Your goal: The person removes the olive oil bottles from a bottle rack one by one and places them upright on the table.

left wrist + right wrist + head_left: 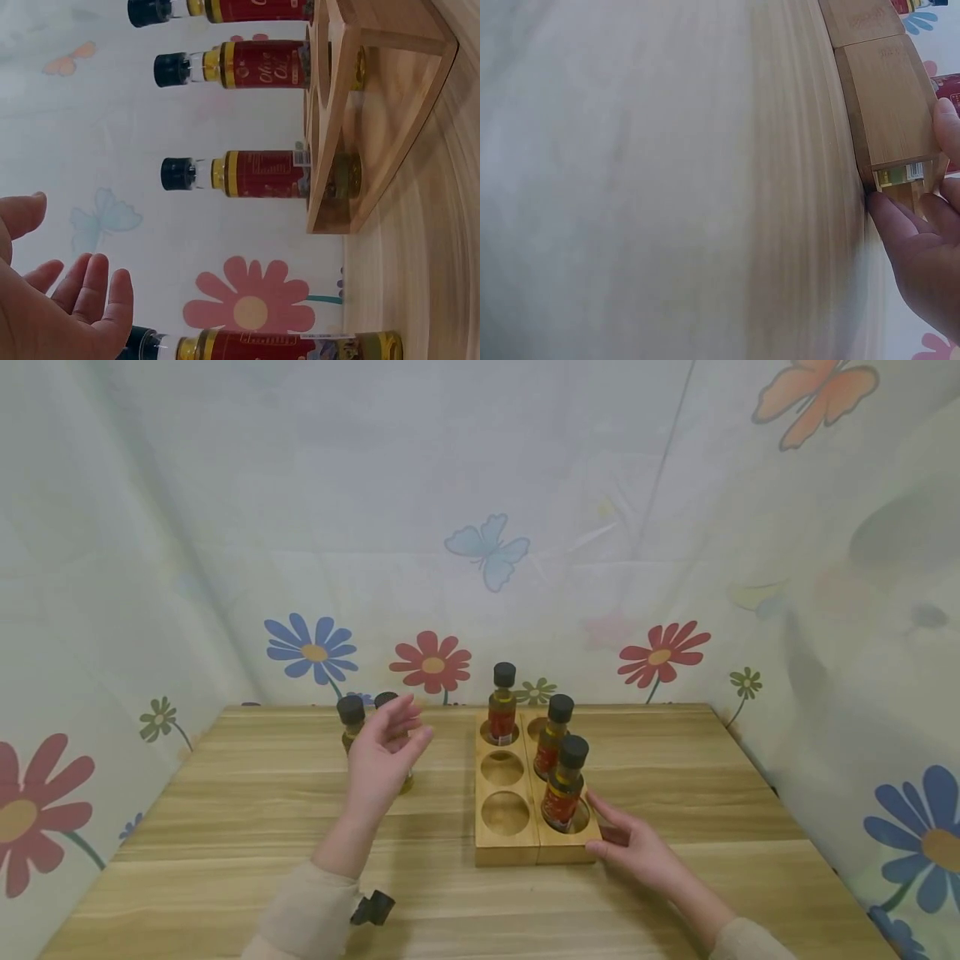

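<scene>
Gripping wooden rack (566, 855) by near right corner with your right hand (634, 853); your left hand (379, 765), loosely spread, hangs close by two bottles (351, 711) on left.

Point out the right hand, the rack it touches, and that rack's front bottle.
Right hand (639, 853): head view, mid-hand.
Rack (567, 855): head view, front wall.
Front bottle (561, 800): head view, red label.

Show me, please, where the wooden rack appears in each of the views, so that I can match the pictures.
Head: wooden rack right of centre, in the lower half, seen from above.
Left wrist: upper right, turned sideways in the picture.
Right wrist: upper right, partly cut off by the top edge.
Shared landmark: the wood-grain table under the rack, visible in all three.
</scene>
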`<state>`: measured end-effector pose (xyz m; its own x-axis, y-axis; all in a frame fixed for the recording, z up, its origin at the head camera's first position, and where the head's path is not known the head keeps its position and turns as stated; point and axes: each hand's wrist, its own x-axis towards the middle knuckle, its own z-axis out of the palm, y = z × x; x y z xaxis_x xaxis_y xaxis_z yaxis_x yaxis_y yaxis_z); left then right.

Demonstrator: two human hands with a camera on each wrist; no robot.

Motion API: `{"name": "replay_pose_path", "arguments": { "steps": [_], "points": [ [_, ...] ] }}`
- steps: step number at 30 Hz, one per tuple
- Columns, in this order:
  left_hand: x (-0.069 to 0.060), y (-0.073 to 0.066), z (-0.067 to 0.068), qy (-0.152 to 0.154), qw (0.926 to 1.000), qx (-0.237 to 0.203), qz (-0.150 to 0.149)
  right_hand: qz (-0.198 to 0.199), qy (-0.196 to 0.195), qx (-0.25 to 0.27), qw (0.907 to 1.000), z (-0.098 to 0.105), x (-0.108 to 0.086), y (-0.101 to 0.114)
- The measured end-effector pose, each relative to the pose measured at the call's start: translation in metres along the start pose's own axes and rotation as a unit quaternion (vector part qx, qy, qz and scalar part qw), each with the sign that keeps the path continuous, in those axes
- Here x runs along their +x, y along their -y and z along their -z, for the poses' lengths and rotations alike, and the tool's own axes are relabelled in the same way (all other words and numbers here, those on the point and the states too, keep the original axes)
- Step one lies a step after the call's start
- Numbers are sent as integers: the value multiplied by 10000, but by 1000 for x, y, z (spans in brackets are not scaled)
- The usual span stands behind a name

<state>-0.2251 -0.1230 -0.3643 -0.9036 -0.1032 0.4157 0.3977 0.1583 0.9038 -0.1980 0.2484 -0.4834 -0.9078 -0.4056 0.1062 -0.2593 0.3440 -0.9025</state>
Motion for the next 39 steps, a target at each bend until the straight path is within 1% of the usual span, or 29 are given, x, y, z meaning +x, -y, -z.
{"name": "replay_pose_path", "arguments": {
  "steps": [4,10,16,21,30,32,39],
  "points": [
    [-4,6,-12,69,10000,55,28,16,5,10,10000,0,0,0],
    [-5,21,-28,109,9998,175,-4,63,13,52,10000,0,0,0],
    [-5,31,-43,332,9992,232,-6,52,12,44,10000,-1,0,0],
    [-3,34,-55,522,9978,415,-23,36,11,44,10000,0,0,0],
    [3,36,-74,717,9952,632,202,48,39,142,9999,-1,0,0],
    [5,36,-77,764,9945,691,213,38,51,156,9999,0,0,1],
    [16,36,-88,785,9930,870,173,45,38,157,9999,0,-1,2]
  ]
}}
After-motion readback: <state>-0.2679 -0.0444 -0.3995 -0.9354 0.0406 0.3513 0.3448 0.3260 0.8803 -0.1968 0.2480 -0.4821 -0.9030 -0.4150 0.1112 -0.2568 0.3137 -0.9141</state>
